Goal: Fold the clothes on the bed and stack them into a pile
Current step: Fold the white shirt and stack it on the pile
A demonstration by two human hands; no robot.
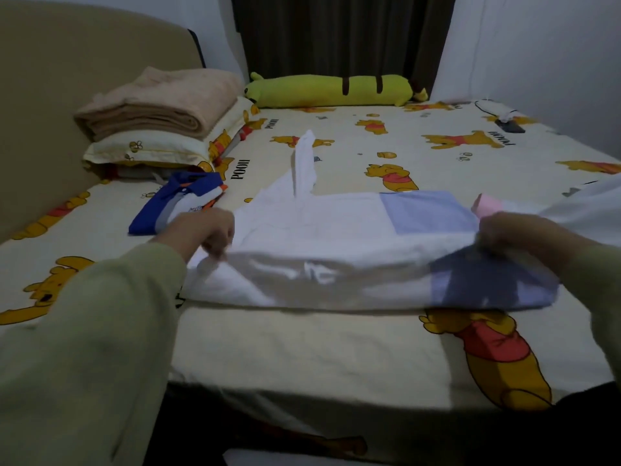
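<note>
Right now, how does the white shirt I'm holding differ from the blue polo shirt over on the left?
The white shirt lies spread wide, mid-fold, gripped by the left hand and right hand; the blue polo shirt is already folded compact and untouched. The white shirt has a light blue panel; the polo has grey and orange. Both rest on the bed sheet.

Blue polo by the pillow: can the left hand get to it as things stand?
Probably yes. The folded blue polo lies just beyond the left hand with nothing between them, but that hand is gripping the white garment and would have to let go first.
</note>
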